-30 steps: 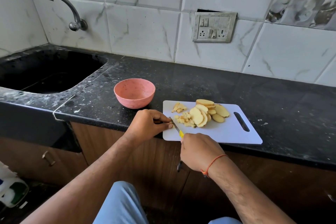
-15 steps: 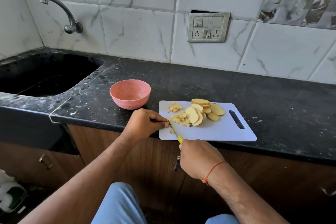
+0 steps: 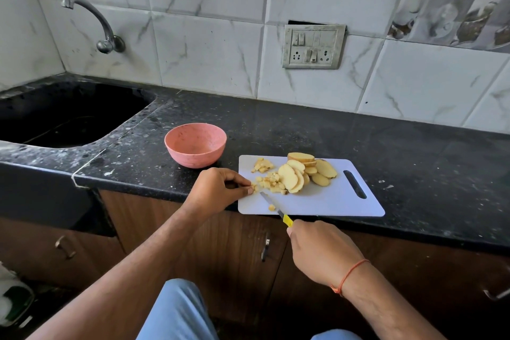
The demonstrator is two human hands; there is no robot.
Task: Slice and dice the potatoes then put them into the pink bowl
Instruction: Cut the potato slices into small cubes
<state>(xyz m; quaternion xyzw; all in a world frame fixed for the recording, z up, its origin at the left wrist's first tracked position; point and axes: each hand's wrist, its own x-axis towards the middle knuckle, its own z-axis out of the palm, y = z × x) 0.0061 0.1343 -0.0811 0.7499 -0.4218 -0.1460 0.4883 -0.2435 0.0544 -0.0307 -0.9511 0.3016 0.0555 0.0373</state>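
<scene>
Stretching across the scene, the black speckled stone bench [image 3: 317,130] carries everything, with a dark sink basin [image 3: 63,116] sunk into its far left end. On its near edge lies the white plastic cutting board [image 3: 325,201], its long axis running left to right and its handle slot at the right end. Just beyond the board's far left corner stands the round pink bowl [image 3: 195,144], close to the board; nothing shows inside it, so I judge the dicing is only partly done and no transfer has begun.

At the board's far middle sits the fanned pile of pale yellow potato slices [image 3: 303,172], uncut, and to its left the small heap of diced potato cubes [image 3: 269,182], with one stray cube [image 3: 271,207] nearer the board's near edge.

The left hand [image 3: 218,192] rests at the board's left edge, its fingers [image 3: 247,188] curled and pinching a small potato piece right beside the dice. The right hand [image 3: 321,251] hangs off the near side of the bench, fingers wrapped round the yellow-handled knife [image 3: 274,207], whose thin blade points far-left toward that pinched piece. The slices waiting to be cut lie to the right of the blade tip, while the bowl lies far-left, nearer the left hand.
</scene>
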